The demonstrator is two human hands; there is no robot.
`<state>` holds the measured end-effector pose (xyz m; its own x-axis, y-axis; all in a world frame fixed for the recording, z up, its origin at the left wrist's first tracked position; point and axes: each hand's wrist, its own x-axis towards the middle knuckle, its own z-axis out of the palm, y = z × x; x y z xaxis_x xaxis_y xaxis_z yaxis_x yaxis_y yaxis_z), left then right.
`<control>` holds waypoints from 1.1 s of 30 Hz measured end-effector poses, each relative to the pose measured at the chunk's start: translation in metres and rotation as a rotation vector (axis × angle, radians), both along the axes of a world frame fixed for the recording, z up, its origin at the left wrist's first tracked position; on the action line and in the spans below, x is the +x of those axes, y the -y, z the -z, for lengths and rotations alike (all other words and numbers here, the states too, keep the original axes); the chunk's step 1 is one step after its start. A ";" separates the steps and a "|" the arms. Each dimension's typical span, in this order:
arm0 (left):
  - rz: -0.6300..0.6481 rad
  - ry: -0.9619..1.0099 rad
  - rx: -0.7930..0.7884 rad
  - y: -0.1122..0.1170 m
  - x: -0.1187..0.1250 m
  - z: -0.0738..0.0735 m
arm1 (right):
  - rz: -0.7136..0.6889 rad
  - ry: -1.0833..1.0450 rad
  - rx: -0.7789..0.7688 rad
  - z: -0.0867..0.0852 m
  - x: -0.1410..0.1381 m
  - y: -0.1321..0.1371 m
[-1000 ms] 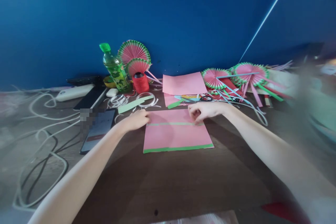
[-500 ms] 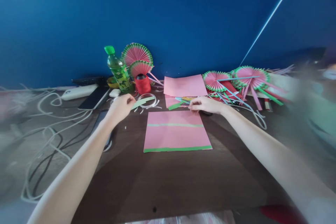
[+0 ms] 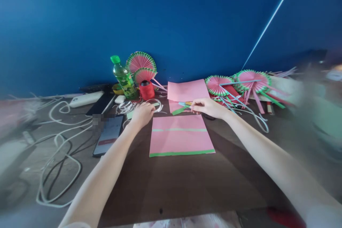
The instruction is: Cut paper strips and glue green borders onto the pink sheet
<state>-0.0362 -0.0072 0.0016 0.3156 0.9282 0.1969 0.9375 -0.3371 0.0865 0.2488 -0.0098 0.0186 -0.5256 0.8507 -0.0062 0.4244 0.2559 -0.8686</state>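
Note:
A pink paper sheet (image 3: pixel 181 140) lies flat on the table, with a bright green strip along its near edge and a pale strip across it. Beyond its far left corner is my left hand (image 3: pixel 143 115), back upward over a pale green paper strip (image 3: pixel 130 115) and a ring of white cord or tape (image 3: pixel 159 106). Its fingertips are hidden. My right hand (image 3: pixel 208 108) hovers by the sheet's far right corner, fingers curled together near green and blue paper scraps (image 3: pixel 179 109). I cannot make out whether anything is between them.
More pink paper (image 3: pixel 188 91) leans near the blue wall. Pleated paper fans (image 3: pixel 252 80) lie to the right; others (image 3: pixel 141 62) stand behind a green-capped bottle (image 3: pixel 124 80) and a red thread spool (image 3: pixel 146 91). Phones (image 3: pixel 110 133) and looped white cables (image 3: pixel 57 205) occupy the left.
My left hand has moved right and nearer, over the pale green strip it was at before. The right hand stays almost in place, its fingers slightly more curled. The view has shifted a little.

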 end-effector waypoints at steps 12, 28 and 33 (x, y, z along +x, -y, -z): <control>-0.070 1.025 -0.150 -0.015 -0.008 -0.008 | 0.108 -0.184 0.099 -0.021 -0.027 -0.010; 0.108 1.040 -0.209 -0.007 0.006 -0.007 | 0.159 -0.367 0.093 0.003 -0.128 -0.031; 0.079 1.074 -0.216 -0.011 0.001 -0.007 | 0.240 -0.211 0.222 0.011 -0.121 -0.037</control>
<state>-0.0353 0.0042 0.0085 0.1367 0.9609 0.2406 0.3147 -0.2725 0.9092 0.1274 0.0271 0.0071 -0.2817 0.9181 0.2789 0.3130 0.3627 -0.8778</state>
